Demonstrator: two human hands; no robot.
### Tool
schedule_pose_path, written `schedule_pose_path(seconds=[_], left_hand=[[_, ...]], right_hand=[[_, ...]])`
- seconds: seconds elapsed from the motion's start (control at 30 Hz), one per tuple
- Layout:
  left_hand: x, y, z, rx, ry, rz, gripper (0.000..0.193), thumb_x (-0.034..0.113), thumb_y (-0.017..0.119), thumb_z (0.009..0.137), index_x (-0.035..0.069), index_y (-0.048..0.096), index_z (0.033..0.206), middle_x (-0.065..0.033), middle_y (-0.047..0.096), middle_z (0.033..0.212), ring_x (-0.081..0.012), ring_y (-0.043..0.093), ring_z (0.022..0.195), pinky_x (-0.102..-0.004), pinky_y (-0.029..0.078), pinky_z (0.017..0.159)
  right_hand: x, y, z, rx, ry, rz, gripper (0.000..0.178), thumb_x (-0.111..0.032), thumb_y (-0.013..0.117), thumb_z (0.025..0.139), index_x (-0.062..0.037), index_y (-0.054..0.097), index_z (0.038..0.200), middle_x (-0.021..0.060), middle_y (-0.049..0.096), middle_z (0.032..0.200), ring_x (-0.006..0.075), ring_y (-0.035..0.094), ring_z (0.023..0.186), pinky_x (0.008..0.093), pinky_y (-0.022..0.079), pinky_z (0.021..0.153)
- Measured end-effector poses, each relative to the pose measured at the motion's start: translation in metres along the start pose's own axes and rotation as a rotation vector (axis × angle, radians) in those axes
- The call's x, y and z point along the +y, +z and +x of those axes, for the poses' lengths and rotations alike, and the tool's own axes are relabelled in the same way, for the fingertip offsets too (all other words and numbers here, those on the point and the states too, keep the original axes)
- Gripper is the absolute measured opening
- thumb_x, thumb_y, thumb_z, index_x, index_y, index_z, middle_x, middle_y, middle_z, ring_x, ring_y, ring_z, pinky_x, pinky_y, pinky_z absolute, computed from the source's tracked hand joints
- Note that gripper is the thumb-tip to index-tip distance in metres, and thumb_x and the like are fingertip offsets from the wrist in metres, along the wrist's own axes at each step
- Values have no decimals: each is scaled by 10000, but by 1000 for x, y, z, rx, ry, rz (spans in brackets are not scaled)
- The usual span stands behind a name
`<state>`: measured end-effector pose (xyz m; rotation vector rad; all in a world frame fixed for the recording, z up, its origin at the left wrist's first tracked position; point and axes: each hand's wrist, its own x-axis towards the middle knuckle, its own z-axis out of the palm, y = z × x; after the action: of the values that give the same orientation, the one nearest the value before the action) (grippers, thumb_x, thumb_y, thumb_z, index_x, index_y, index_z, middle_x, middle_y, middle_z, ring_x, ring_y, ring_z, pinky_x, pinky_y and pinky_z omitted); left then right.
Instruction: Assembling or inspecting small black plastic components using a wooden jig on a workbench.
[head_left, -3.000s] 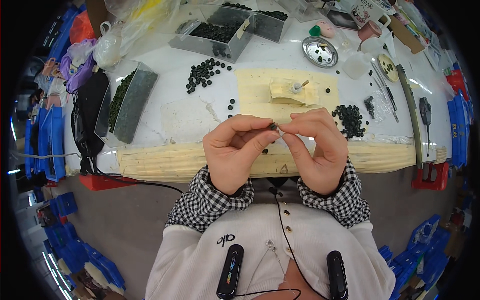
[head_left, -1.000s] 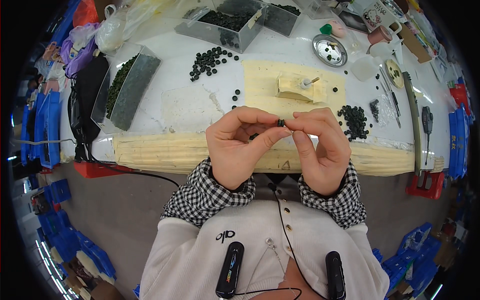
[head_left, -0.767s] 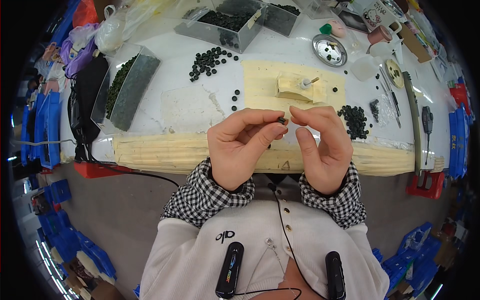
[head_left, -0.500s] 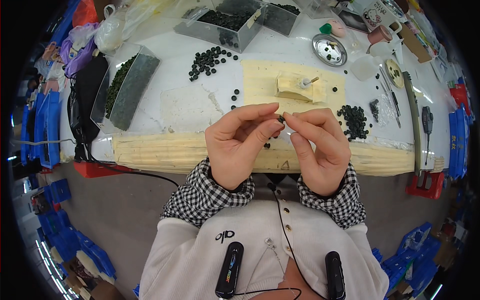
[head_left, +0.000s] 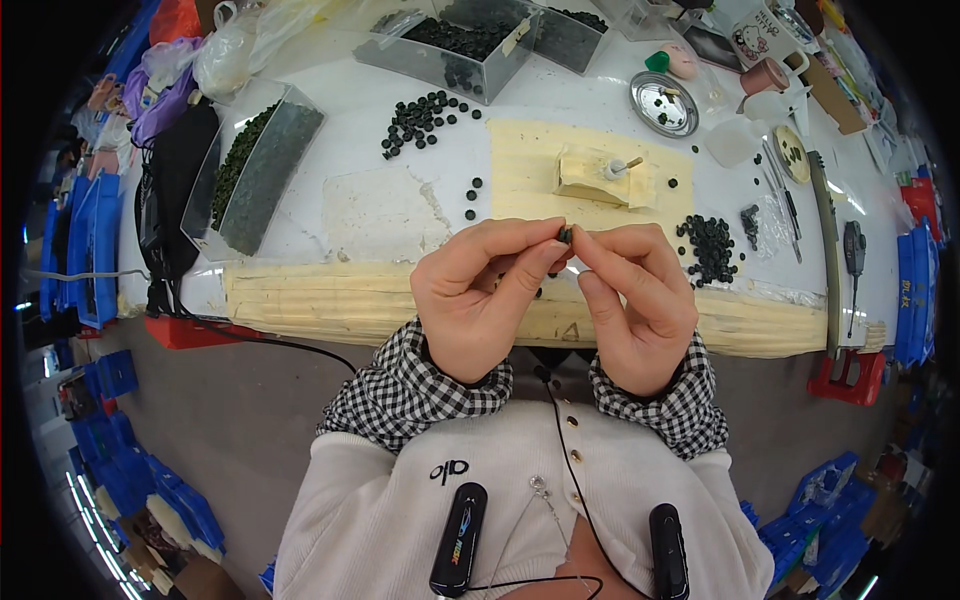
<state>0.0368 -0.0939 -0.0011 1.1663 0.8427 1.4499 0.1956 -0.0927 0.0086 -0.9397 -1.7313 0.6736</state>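
Hands (head_left: 470, 300) curve inward, fingertips at one dark piece (head_left: 566, 236).

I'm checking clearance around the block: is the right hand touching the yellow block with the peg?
Apart. The head view shows a strip of the pale yellow sheet between the right hand and the yellow block.

A small, dark, nearly black piece (head_left: 565, 236) is being pinched at the very tips of the thumb and index finger of the left hand (head_left: 465, 305), while its right side is being met by the foremost fingertips of the right hand (head_left: 645, 305). It is being held up in the narrow space between the two hands, only a slim, upright part being shown, its full outline being hidden by the fingertips.
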Motion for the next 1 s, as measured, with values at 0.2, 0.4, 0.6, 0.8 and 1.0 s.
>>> schedule_pose_path(seconds=[0.2, 0.4, 0.6, 0.8, 1.0], left_hand=[[-2, -2, 2, -3, 109, 139, 231, -90, 642, 831, -55, 645, 1060, -140, 674, 979, -141, 641, 852, -229, 505, 748], [0, 1, 1, -2, 188, 242, 269, -87, 639, 829, -44, 646, 1095, -156, 680, 972, -159, 651, 860, -240, 508, 755], [9, 5, -2, -20, 153, 291, 293, -99, 611, 836, -52, 633, 1124, -164, 681, 995, -169, 659, 872, -246, 514, 757], [10, 4, -7, -17, 106, 295, 268, -85, 619, 825, -64, 645, 1091, -179, 683, 1000, -175, 670, 865, -250, 520, 769], [12, 3, -11, -18, 50, 265, 249, -89, 619, 821, -73, 648, 1067, -191, 683, 994, -179, 676, 878, -246, 524, 767]], right_hand=[[-1, -1, 1, -6, -13, -26, 336, 63, 656, 785, -16, 671, 1112, 99, 611, 942, 216, 584, 844, 285, 481, 744], [-2, 0, 0, 8, 3, -15, 347, 72, 655, 782, -19, 669, 1116, 99, 614, 956, 220, 584, 851, 287, 479, 746], [2, -1, 2, -1, -30, -57, 351, 69, 665, 775, -23, 671, 1113, 91, 617, 964, 223, 585, 856, 295, 481, 746], [4, -10, 9, -79, -174, -189, 382, 50, 696, 734, -38, 677, 1106, 71, 627, 940, 236, 591, 845, 351, 496, 827], [8, -16, 12, -153, -262, -257, 418, 48, 700, 695, -45, 681, 1102, 60, 629, 940, 243, 597, 832, 402, 488, 885]])
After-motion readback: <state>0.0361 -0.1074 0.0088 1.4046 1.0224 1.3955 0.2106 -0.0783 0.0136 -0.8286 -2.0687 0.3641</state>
